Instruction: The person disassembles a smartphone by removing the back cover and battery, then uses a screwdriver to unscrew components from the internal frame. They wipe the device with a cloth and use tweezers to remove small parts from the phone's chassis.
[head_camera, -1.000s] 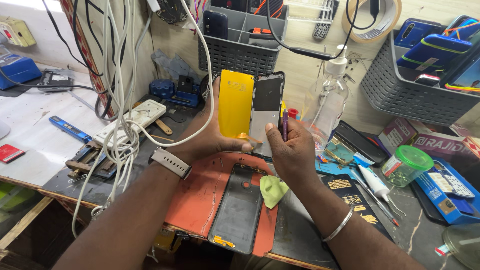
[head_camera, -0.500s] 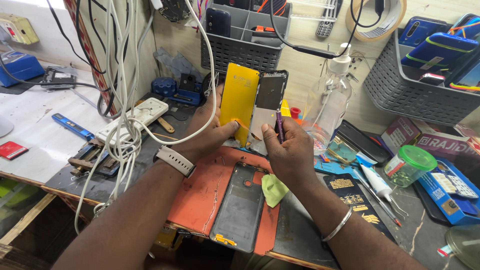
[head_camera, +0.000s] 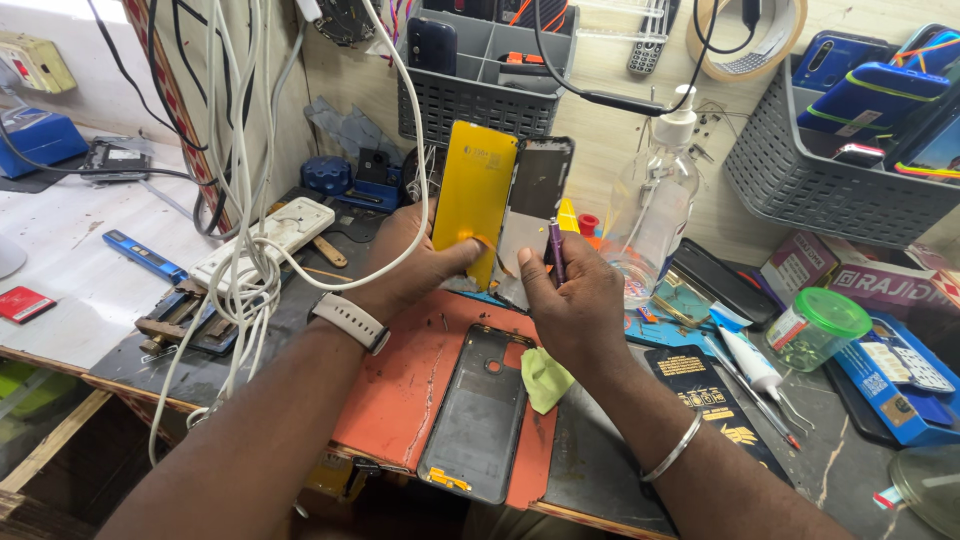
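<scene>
My left hand (head_camera: 420, 262) holds a phone screen panel (head_camera: 474, 195) upright, its back covered by a yellow film, thumb pressed on the lower part. Beside it stands a dark phone frame (head_camera: 537, 195), touching the panel's right edge. My right hand (head_camera: 575, 295) grips a thin purple tool (head_camera: 555, 250) upright against the frame's lower edge. Below the hands, a dark phone back cover (head_camera: 480, 415) lies flat on an orange mat (head_camera: 400, 385), with a small green cloth (head_camera: 545, 378) next to it.
A clear pump bottle (head_camera: 655, 210) stands right of the hands. Grey baskets (head_camera: 830, 185) with phones hang on the wall. White cables (head_camera: 245, 230) dangle at left. A green-lidded jar (head_camera: 818, 328), a white tube (head_camera: 745, 358), tweezers and boxes crowd the right side.
Both hands with the yellow panel and frame have shifted slightly lower and the panel tilts a little more; the grip on the purple tool is unchanged.
</scene>
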